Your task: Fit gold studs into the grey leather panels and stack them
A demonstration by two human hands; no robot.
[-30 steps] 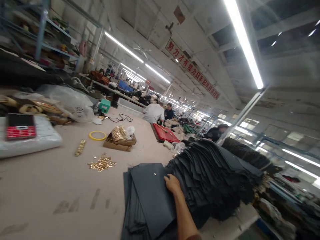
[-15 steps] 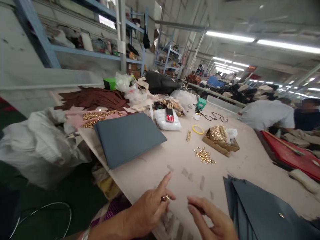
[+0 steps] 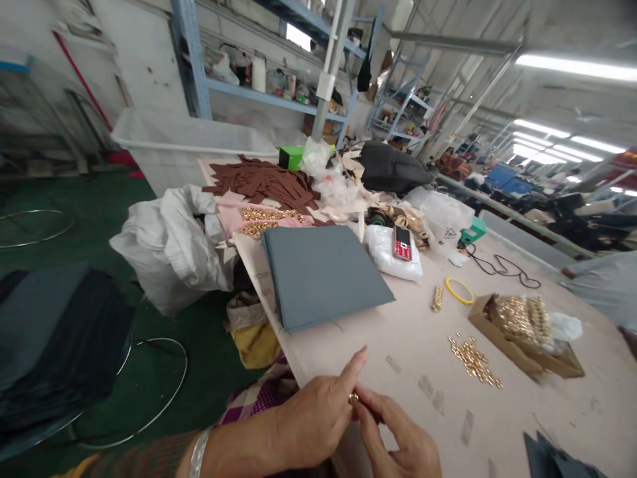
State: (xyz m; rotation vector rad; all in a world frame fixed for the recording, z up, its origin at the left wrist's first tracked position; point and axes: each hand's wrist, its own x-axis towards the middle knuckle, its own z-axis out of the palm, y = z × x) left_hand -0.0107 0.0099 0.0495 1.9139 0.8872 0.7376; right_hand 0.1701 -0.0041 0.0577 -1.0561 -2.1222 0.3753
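My left hand (image 3: 318,408) is over the front edge of the table, index finger pointing out and the other fingers curled. A small gold metal piece (image 3: 353,398) shows at its fingers. My right hand (image 3: 398,431) meets it there, thumb and index finger pinched on the same piece. Whether a second piece is in the fingers, I cannot tell. Beyond the hands lies a stack of dark grey-green sheets (image 3: 328,275). Loose gold pieces (image 3: 475,360) are scattered in a pile to the right.
A cardboard box (image 3: 527,345) of gold pieces stands right, near a yellow ring (image 3: 458,291). A red phone (image 3: 402,244) rests on a white packet (image 3: 391,255). Brown strips (image 3: 263,182) cover the far left corner. More dark sheets (image 3: 552,458) lie lower right. A white sack (image 3: 169,249) stands left.
The view has swung left, so the table things appear further right. My right hand has come over to my left, and its fingertips now touch the gold piece there.
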